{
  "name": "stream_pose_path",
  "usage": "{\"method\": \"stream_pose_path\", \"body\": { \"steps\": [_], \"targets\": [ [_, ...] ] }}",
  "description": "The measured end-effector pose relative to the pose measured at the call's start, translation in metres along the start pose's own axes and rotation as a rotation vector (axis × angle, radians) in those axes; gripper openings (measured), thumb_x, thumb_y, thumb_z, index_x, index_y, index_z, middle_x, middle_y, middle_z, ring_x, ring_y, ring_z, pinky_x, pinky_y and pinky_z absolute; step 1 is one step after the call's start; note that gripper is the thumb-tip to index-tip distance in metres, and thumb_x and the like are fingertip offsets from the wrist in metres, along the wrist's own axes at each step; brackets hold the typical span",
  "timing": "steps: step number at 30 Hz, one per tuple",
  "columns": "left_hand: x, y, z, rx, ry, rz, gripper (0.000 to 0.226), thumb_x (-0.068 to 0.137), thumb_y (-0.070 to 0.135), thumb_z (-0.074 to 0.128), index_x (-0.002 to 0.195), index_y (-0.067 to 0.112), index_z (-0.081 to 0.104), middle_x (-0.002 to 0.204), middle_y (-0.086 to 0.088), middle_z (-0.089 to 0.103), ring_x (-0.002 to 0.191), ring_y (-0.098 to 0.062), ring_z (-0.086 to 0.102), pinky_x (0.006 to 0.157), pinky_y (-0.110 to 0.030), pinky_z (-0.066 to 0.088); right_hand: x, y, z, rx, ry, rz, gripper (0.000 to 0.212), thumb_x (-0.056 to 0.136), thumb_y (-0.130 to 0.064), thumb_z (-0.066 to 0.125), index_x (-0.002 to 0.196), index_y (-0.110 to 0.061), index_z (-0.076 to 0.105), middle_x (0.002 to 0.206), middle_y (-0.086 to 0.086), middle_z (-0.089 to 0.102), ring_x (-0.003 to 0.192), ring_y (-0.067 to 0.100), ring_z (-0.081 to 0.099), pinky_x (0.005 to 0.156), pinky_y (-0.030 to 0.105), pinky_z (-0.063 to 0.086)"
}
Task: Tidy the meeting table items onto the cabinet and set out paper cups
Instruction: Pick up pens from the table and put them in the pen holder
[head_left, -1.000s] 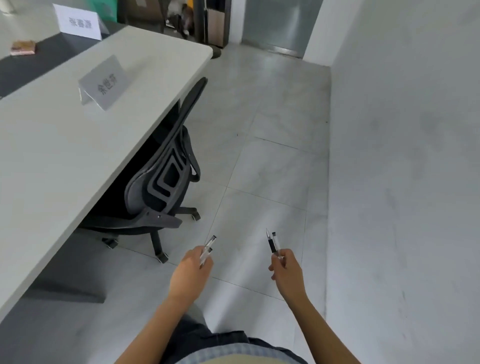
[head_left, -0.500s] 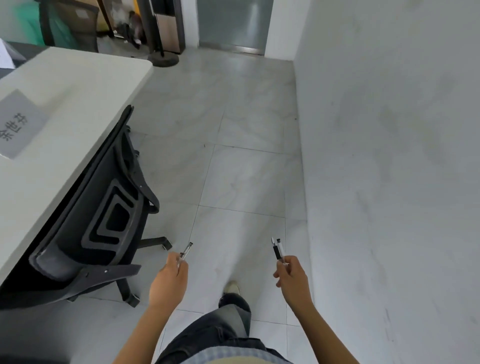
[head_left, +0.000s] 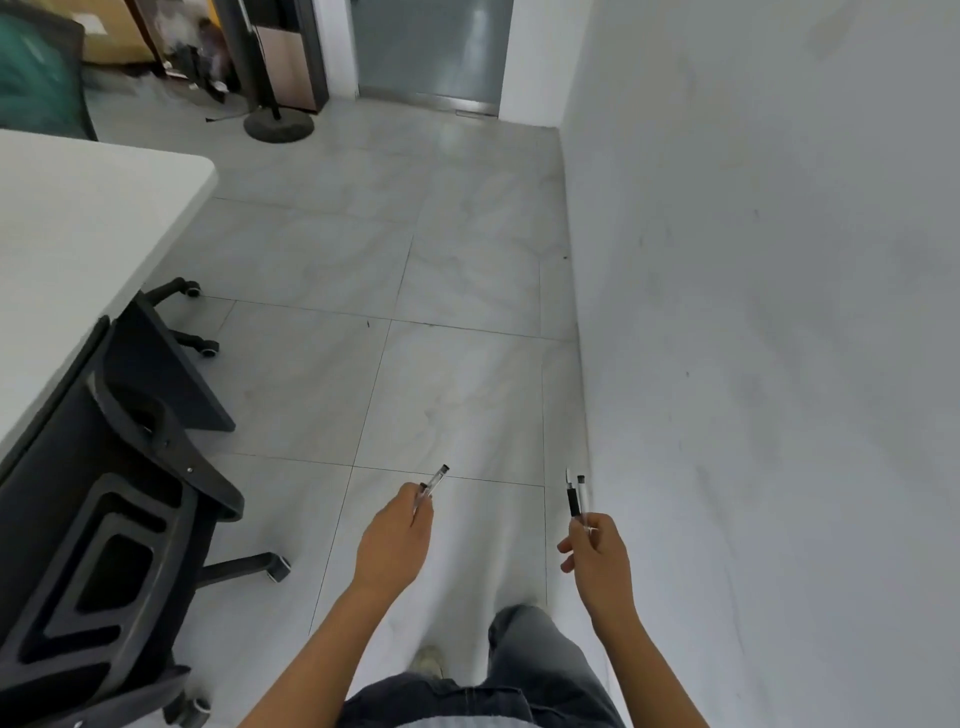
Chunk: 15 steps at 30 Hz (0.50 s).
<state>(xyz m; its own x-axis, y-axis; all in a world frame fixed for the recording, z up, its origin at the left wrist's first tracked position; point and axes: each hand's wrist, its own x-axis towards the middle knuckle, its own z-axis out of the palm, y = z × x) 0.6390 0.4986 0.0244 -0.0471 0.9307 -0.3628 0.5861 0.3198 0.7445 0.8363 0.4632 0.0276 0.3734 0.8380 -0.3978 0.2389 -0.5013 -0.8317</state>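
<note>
My left hand (head_left: 395, 535) is closed around clear pens (head_left: 432, 483) whose tips stick out up and to the right. My right hand (head_left: 597, 551) grips two pens (head_left: 575, 499), one with a black grip, pointing upward. Both hands hang in front of me over the grey tiled floor. The white meeting table (head_left: 78, 218) fills the left side, and only its rounded corner shows. No cabinet or paper cups are in view.
A black office chair (head_left: 119, 519) is tucked against the table at lower left. A white wall (head_left: 769, 312) runs along the right. Ahead stand a glass door (head_left: 431, 47), a round black stand base (head_left: 279, 126) and clutter at the far left.
The view has moved forward along the aisle; the table and chair slid left and the name cards left the view. Both hands still hold their pens.
</note>
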Motion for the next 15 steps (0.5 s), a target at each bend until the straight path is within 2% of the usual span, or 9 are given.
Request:
{"method": "stream_pose_path", "body": {
  "steps": [3,5,11,15],
  "targets": [
    [0.032,0.010,0.008,-0.006,0.003,-0.079,0.032,0.096,0.022,0.035,0.065,0.017,0.035,0.058,0.000,0.037,0.054,-0.016,0.033,0.052,-0.028,0.026,0.049,-0.017,-0.001,0.029,-0.041,-0.010,0.008,0.095,-0.013,0.040,0.096,-0.011,0.047,0.073,0.005,0.056,0.060,0.016,0.051,0.047,0.011,0.044],
    [0.060,0.024,0.008,-0.019,0.076,-0.101,0.032,0.096,0.023,0.036,0.065,0.015,0.036,0.057,0.000,0.037,0.054,-0.017,0.033,0.052,-0.029,0.026,0.089,-0.034,-0.002,0.019,-0.079,-0.050,0.008,0.095,-0.013,0.040,0.095,-0.011,0.047,0.073,0.005,0.056,0.061,0.016,0.050,0.046,0.006,0.042],
    [0.134,0.084,0.009,-0.048,0.244,-0.118,0.036,0.096,0.024,0.037,0.061,0.020,0.033,0.052,0.001,0.031,0.051,-0.019,0.029,0.051,-0.031,0.024,0.207,-0.096,-0.011,-0.045,-0.200,-0.150,0.009,0.095,-0.017,0.039,0.098,-0.014,0.047,0.074,0.002,0.056,0.063,0.012,0.052,0.053,0.014,0.040],
    [0.165,0.113,0.013,-0.116,0.318,-0.164,0.032,0.096,0.024,0.038,0.064,0.018,0.038,0.053,-0.001,0.032,0.051,-0.019,0.028,0.049,-0.031,0.022,0.257,-0.118,-0.006,-0.107,-0.292,-0.175,0.008,0.095,-0.017,0.040,0.098,-0.014,0.047,0.074,0.002,0.056,0.063,0.012,0.052,0.052,0.012,0.042]
  ]
}}
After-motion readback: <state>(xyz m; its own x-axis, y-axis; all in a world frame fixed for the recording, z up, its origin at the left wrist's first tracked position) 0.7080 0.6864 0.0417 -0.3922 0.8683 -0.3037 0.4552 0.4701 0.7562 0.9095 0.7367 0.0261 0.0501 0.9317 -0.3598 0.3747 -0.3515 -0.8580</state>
